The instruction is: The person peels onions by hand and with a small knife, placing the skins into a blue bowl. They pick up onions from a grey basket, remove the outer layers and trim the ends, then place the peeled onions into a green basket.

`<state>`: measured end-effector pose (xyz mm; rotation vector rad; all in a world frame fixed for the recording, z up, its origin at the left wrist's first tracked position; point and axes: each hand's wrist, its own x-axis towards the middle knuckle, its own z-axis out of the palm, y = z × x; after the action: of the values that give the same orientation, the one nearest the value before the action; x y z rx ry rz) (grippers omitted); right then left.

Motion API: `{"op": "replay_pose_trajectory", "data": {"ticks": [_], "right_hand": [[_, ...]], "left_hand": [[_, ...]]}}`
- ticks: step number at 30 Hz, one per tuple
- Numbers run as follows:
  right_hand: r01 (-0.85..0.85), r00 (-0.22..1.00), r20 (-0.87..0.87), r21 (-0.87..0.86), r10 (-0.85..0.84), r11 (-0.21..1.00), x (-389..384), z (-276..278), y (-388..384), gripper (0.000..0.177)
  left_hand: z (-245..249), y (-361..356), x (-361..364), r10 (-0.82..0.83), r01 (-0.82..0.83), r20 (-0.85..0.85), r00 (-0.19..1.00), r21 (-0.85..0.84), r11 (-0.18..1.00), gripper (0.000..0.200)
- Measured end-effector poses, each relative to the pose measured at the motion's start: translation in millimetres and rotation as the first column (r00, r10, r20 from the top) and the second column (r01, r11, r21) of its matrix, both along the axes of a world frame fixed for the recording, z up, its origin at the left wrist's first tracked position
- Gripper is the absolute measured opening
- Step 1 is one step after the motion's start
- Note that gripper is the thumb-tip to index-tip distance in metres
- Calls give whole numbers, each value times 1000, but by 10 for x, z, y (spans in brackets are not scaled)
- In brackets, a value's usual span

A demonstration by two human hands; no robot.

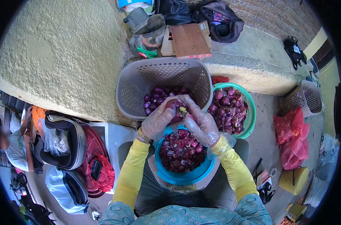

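Observation:
Both my hands wear clear plastic gloves and meet over a blue basin. A dark red onion (174,109) with a yellowish-green spot is held between them. My left hand (157,122) wraps its left side, and my right hand (201,122) grips it from the right. Below, the blue basin (165,176) holds red onions and loose skins. Behind my hands stands a grey perforated basket (131,86) with shiny purple onions (155,96) at its bottom. To the right, a green basin (252,116) contains more onions and dry skins.
Red mesh bags (292,138) and a yellow bucket (293,180) lie at the right, near another perforated basket (304,98). A brown board (191,39) rests on the ledge. Helmets (67,140) sit at the left, where another person (16,148) shows.

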<state>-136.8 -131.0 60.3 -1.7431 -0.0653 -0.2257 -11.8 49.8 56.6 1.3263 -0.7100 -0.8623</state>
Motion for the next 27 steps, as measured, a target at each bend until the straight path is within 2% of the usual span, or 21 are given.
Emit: {"op": "replay_pose_trajectory", "data": {"ticks": [1,2,3,5,8,10,11,12,13,14,15,16,18,19,21,22,24,26,27], "right_hand": [[8,996,88,-95,0,995,26,-12,-26,72],[8,996,87,-94,0,996,29,-40,-16,72],[10,993,118,-68,-2,998,33,-67,-1,70],[11,989,149,-43,-4,999,37,-66,-10,69],[2,992,123,-141,16,990,16,35,-65,66],[-6,1000,-3,-186,6,982,-14,95,-64,59],[-5,1000,-3,-187,4,982,-9,78,-50,59],[61,995,88,-220,-42,974,9,41,-23,56],[128,980,180,-247,-84,960,23,1,4,53],[129,980,179,-248,-85,960,21,-54,31,53],[118,990,99,-168,-103,979,6,-100,70,51],[114,993,18,-85,-113,990,-17,-125,113,49],[161,986,-33,-50,-162,986,-75,-79,230,48],[211,974,-83,-18,-212,977,-104,-53,289,47],[275,960,-53,-38,-277,961,-154,-82,394,47],[335,942,-21,-54,-336,941,-190,-108,432,47],[336,941,-13,-58,-338,940,-307,-169,475,49],[337,941,-5,-63,-338,939,-427,-275,536,52],[348,937,-82,232,-338,908,-453,-327,603,49]], "left_hand": [[-26,-24,26,-6,11,94,996,-60,998,77],[-55,-48,45,-6,28,187,982,-118,993,71],[-85,-76,48,2,8,62,998,-160,987,79],[-117,-102,50,43,-22,120,992,-171,985,81],[-123,-120,47,108,-64,223,969,-198,978,79],[-96,-131,28,132,-76,267,954,-212,974,76],[-73,-136,11,177,-109,367,913,-199,974,75],[-57,-147,-1,218,-144,463,859,-191,971,75],[-81,-158,1,218,-142,462,860,-192,971,75],[-126,-168,9,265,-173,584,767,-209,962,76],[-153,-182,11,306,-201,691,655,-231,952,78],[-178,-193,-3,305,-200,690,656,-231,952,78],[-209,-191,-51,342,-273,804,487,-232,934,82],[-207,-179,-62,342,-272,803,489,-231,934,82],[-174,-159,-73,298,-290,902,313,-208,934,84],[-149,-141,-91,297,-287,902,314,-208,935,84],[-115,-108,-167,208,-231,899,386,-125,965,83],[-195,-105,-238,222,-203,899,377,-154,967,84],[-218,-109,-271,238,-179,889,392,-180,967,84]]}}
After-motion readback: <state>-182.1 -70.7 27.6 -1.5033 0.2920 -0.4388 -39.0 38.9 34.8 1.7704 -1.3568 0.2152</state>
